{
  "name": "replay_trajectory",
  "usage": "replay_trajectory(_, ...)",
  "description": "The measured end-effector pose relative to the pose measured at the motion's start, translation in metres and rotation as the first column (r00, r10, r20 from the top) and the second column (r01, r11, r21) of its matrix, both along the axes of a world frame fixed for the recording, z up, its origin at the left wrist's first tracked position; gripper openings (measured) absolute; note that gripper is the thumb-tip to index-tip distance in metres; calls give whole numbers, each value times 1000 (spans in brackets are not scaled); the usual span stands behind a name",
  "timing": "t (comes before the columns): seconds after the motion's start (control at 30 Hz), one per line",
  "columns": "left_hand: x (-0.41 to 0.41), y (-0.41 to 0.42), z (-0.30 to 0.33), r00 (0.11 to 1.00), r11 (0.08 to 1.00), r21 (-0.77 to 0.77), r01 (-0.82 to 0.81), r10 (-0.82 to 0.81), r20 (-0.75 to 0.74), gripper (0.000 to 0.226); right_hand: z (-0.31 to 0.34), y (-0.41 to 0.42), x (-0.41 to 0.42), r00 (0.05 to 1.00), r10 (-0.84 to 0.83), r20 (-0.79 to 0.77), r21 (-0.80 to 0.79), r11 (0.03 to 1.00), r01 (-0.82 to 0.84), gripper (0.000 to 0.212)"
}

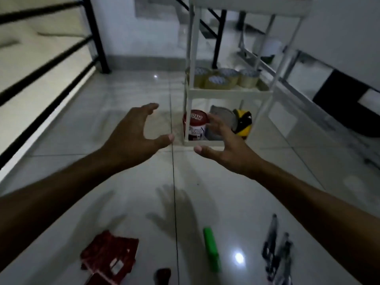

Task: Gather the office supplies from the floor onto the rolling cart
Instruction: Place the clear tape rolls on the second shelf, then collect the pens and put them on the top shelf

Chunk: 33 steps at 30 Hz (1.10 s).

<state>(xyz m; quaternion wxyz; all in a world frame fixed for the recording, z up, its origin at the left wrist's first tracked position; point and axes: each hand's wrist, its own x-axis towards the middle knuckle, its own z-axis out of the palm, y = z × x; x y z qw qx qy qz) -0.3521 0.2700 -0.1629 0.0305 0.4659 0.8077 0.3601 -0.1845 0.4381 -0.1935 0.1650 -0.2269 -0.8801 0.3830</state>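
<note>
A white rolling cart (228,92) stands ahead on the tiled floor. Its middle shelf holds several rolls of brown tape (219,80). Its bottom shelf holds a red-and-white can (195,125), a grey roll (223,115) and a yellow-and-black tape roll (243,124). My left hand (131,133) hovers left of the cart's base, fingers spread, holding nothing. My right hand (226,145) is at the bottom shelf's front edge, fingers apart, empty, fingertips near the can. On the floor near me lie a red box (109,258), a green item (211,248), a small dark red item (163,274) and several pens (277,251).
A black-railed bed frame with a pale mattress (41,64) runs along the left. Black and white table legs (218,38) stand behind the cart. A dark object (349,103) lies at the right by the wall.
</note>
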Motion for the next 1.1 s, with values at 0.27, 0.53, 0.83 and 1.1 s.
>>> replay_trajectory(0.27,52,-62,-55,968,971,-27,237,-234,95,81,-13,-88,104,959,-192,209,90,980,177,82)
replay_trajectory(0.53,84,-60,-41,916,901,-176,397,-400,21,74,-28,-92,209,864,-282,417,105,959,263,86)
replay_trajectory(0.83,151,7,-63,816,673,-563,480,-578,5,59,-93,-65,310,749,-344,566,196,939,283,80)
replay_trajectory(1.1,229,51,-155,838,619,-617,486,-530,128,67,-163,-78,352,706,-358,611,256,933,251,72)
